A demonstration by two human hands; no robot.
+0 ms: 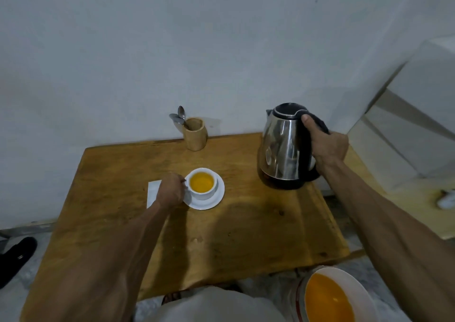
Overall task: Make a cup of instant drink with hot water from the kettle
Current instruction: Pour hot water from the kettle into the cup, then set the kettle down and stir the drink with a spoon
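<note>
Gripping the black handle of the shiny steel kettle [283,147], right hand [327,144], left hand [171,191] pinching the white cup [202,183] of amber drink, round saucer [216,198], wooden surface [246,235], bamboo spoon holder [194,134] behind.

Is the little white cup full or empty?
Nearly full. The cup on its saucer holds orange-yellow liquid close to the rim.

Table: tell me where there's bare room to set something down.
The near half of the table is bare, from the saucer to the front edge, between the forearms. A smaller bare patch lies between the spoon holder and the kettle. Crowded: left of the cup, where the left hand and a white paper sit.
</note>
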